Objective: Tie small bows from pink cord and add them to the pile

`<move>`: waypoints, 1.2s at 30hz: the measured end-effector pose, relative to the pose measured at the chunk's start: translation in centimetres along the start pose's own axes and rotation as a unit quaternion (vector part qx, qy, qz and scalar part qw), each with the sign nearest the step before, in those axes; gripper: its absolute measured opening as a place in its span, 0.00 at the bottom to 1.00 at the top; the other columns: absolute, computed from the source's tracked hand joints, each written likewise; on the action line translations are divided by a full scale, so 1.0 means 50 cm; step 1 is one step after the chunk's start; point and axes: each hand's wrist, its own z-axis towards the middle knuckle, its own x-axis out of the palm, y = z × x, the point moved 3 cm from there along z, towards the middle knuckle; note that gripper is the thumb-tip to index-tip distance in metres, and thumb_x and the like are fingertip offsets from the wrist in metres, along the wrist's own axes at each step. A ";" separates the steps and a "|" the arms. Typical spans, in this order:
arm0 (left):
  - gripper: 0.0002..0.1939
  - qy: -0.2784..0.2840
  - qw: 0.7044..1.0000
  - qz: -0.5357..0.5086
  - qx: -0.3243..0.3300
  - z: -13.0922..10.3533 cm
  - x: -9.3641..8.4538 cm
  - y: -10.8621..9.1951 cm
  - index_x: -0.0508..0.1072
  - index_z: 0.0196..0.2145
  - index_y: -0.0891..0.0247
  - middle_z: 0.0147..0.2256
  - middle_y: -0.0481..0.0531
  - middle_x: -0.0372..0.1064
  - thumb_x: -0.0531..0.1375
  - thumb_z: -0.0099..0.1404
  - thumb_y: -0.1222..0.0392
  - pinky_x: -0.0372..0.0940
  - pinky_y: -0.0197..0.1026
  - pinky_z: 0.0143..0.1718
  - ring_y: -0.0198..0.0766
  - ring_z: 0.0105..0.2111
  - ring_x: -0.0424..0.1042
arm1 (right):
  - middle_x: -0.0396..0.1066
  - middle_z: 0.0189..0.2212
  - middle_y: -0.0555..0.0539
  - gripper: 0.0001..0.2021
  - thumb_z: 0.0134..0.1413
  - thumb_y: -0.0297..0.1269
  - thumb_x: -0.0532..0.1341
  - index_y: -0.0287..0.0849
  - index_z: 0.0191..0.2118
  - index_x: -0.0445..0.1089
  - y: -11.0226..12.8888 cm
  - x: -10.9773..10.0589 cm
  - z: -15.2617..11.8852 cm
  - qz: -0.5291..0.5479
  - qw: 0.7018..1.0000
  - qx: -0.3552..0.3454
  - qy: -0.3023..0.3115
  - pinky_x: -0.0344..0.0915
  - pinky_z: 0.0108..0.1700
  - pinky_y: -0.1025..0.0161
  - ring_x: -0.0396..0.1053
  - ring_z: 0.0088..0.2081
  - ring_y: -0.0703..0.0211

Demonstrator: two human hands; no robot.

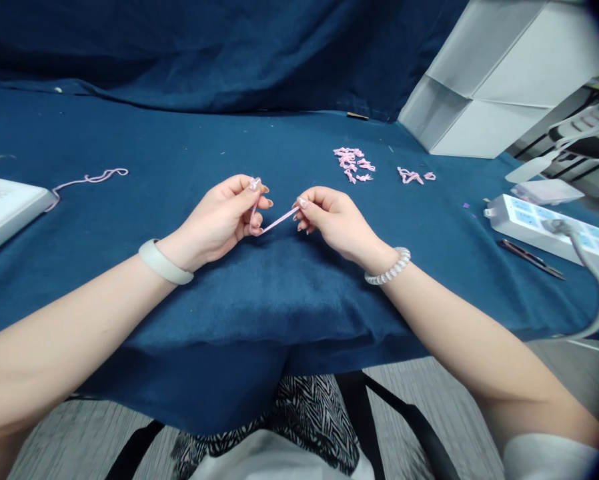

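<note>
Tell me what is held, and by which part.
A thin pink yarn strand, pinched in the fingers of the left hand and the right hand, at either side of a straight span; whether at its ends cannot be told.

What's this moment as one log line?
left hand: holding pink yarn | right hand: pinching same yarn | yarn: straight between hands | yarn pieces: on blue cloth
</note>
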 end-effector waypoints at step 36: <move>0.06 0.004 1.000 0.024 0.001 -0.005 0.002 0.010 0.73 0.31 0.67 0.23 0.47 0.69 0.65 0.62 0.62 0.64 0.30 0.18 0.26 0.16 0.63 | 0.66 0.20 0.53 0.15 0.59 0.41 0.63 0.39 0.26 0.66 -0.002 -0.011 0.000 -0.022 0.998 -0.038 -0.051 0.57 0.27 0.68 0.61 0.22 0.70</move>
